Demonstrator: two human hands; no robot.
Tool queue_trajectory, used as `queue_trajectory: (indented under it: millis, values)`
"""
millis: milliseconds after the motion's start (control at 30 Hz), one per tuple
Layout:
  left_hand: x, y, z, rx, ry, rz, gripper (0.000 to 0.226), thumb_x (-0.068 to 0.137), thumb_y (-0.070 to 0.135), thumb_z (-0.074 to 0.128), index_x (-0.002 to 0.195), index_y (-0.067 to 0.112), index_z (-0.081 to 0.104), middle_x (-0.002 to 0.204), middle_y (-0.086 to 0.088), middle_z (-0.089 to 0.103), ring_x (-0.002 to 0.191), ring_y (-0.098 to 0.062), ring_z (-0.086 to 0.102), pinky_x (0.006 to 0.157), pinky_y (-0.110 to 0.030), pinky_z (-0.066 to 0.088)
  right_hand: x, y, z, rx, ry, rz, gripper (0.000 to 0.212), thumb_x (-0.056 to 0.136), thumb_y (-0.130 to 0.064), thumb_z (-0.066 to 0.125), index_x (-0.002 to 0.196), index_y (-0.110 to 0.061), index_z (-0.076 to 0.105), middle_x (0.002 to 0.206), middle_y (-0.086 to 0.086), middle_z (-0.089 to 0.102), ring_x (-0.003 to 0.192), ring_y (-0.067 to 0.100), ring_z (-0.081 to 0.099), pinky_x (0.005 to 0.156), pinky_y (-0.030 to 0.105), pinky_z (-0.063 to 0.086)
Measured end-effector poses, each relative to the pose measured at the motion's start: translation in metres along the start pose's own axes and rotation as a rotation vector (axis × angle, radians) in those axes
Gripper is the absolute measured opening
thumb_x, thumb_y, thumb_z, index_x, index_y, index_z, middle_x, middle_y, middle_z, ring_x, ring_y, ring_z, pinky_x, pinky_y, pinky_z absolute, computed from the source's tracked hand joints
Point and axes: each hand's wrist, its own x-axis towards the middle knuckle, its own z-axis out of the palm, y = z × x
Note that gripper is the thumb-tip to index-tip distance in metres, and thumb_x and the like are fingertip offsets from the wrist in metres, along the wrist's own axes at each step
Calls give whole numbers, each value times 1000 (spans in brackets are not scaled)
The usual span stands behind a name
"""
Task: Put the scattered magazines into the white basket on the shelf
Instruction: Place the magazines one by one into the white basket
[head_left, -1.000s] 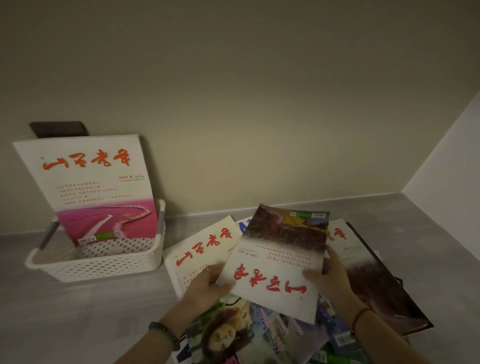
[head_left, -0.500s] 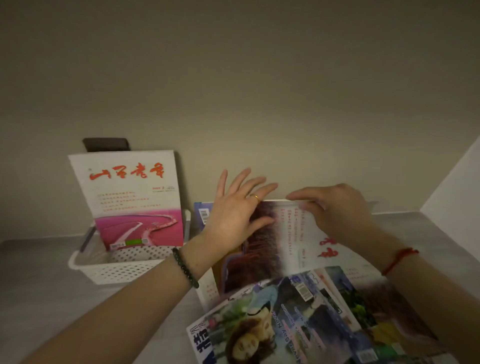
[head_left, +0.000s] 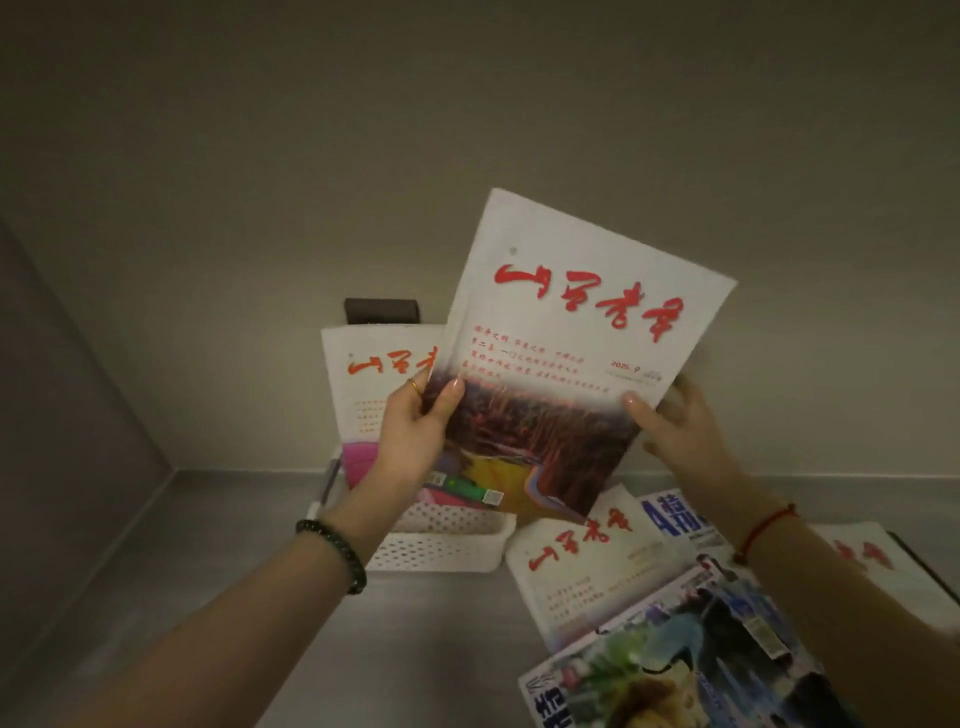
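I hold a white magazine with red brush lettering and a dark reddish photo upright in the air, its title right way up. My left hand grips its left edge and my right hand grips its right edge. It hangs above and just right of the white perforated basket, which stands against the back wall. One magazine with a pink photo stands in the basket, partly hidden by the held one. Several more magazines lie scattered on the shelf at the lower right.
The grey shelf surface meets a side wall at the left and the back wall behind the basket. A dark rectangular object sits on the wall behind the basket. A colourful glossy magazine lies nearest me.
The magazine was turned from lying upside down on the pile to upright and lifted toward the basket. Both hands shifted from its top edge to its side edges. The view swung left.
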Motion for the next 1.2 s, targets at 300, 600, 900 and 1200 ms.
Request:
queue_trajectory:
  millis: [300,600,900,1200]
  values:
    - [57,-39,-100,120,50,-27,19,95,22,38,103,16,55,94,5,63,86,-7,60,66,-12,53,43,19,120,-163,48,-140,27,84,2,55,110,3,58,113,18,64,100,31,62,91,42,49]
    - [76,-114,-136,380,317,-176,15,76,9,69,86,-1,64,83,-11,64,75,-23,59,67,-26,46,59,86,165,-393,112,-38,11,79,-11,66,84,-1,69,78,6,67,69,21,62,51,13,46]
    - [78,-138,-132,383,482,-171,23,72,17,73,80,18,52,92,0,57,78,-17,58,50,-10,40,63,115,165,-369,195,35,16,79,-12,66,88,-10,54,83,2,59,77,18,56,58,18,41]
    - [52,-123,-115,402,333,-64,30,77,5,67,62,15,43,64,-3,50,63,-18,51,59,-23,43,37,104,128,-370,79,38,21,81,0,59,99,-10,56,87,6,62,75,16,57,61,11,45]
